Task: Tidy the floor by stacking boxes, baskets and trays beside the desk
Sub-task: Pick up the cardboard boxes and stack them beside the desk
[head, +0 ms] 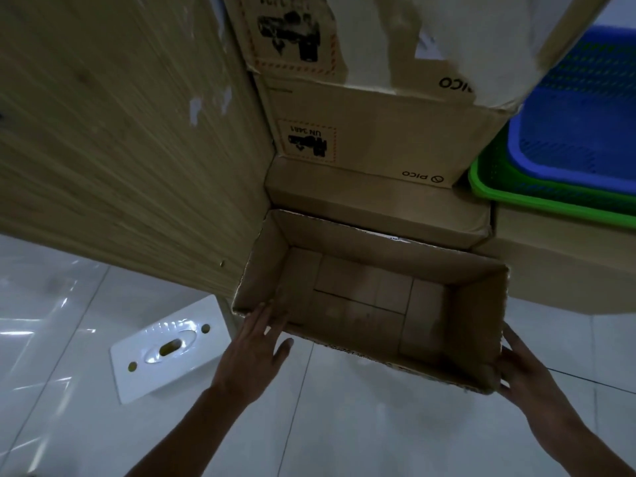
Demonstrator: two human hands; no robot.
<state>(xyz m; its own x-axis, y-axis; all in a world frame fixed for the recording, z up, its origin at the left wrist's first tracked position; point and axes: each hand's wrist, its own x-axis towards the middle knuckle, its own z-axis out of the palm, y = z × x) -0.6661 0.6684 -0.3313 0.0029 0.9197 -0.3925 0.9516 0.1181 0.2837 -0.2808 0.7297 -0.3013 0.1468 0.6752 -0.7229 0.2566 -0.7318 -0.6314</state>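
Observation:
An open, empty cardboard box (371,297) sits on the white tiled floor against the wooden desk panel (130,149). My left hand (253,352) lies flat against the box's near left wall, fingers stretched and apart. My right hand (526,376) presses flat on the box's right corner from outside. Behind the box rises a stack of closed cardboard boxes (378,139) printed with PICO. To the right a blue basket (581,125) nests in a green basket (516,191) on top of another cardboard box (564,263).
A white plastic tray or lid (168,349) with an oval slot and two holes lies on the floor to the left, beside the desk panel. Glossy floor tiles (344,435) spread out in front of the box.

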